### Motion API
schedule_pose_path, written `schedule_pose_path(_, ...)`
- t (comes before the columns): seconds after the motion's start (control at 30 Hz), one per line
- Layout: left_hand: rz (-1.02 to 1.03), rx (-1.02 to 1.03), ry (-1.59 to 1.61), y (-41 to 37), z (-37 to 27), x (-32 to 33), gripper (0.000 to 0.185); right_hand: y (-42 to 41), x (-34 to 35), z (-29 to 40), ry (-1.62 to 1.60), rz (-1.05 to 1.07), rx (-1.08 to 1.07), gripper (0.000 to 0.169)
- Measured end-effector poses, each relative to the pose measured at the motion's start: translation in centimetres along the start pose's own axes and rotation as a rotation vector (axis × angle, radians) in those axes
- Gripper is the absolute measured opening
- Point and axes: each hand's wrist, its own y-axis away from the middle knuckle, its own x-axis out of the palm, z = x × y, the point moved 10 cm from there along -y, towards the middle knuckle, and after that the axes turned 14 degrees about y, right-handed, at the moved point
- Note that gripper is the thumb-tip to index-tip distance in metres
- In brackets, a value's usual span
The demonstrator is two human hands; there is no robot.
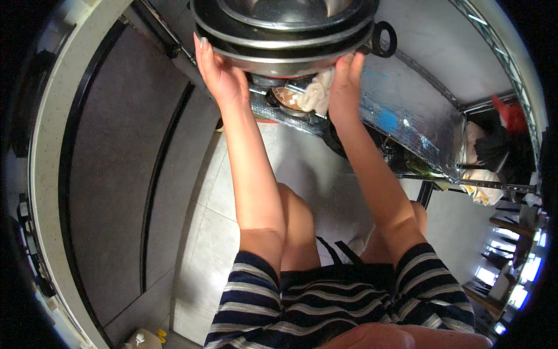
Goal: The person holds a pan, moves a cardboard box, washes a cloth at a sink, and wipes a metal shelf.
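A stack of several nested metal pans (283, 65) with dark interiors fills the top middle of the view. My left hand (222, 74) grips its left side, fingers up along the rim. My right hand (346, 85) holds the right side from below, near a black loop handle (384, 39). Under the stack, between my hands, a small round pan (290, 99) with a brown, printed inside rests on a foil-covered shelf (307, 123). A crumpled white cloth (317, 94) lies beside it, close to my right hand.
Dark grey cabinet fronts (117, 144) with black handle strips stand to the left. A wire rack (492, 185) with a foil-lined shelf (409, 126), bags and a red item (510, 115) is at the right. My bent knees are below over the tiled floor (213, 244). A plastic jug (141, 339) stands at bottom left.
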Motion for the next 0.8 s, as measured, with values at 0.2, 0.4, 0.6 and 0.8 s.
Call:
schedule_pose_path(0.2,-0.275,0.133,-0.115,-0.7,0.2,-3.8,0.041,-1.1,2.6,-1.2,0.041,-0.126,-0.097,0.046)
schedule_pose_path(0.4,-0.337,0.358,-0.548,1.7,-1.2,-2.1,0.040,-2.5,4.2,-1.1,0.009,-0.070,-0.123,0.058)
schedule_pose_path(0.6,-0.364,0.485,-0.764,4.4,-0.4,-0.7,0.048,-1.2,-0.7,-4.7,0.058,0.195,0.334,0.062)
schedule_pose_path(0.8,0.110,0.819,-1.026,11.4,2.6,10.8,0.044,-4.5,-12.6,-3.5,-0.204,0.357,0.425,0.068)
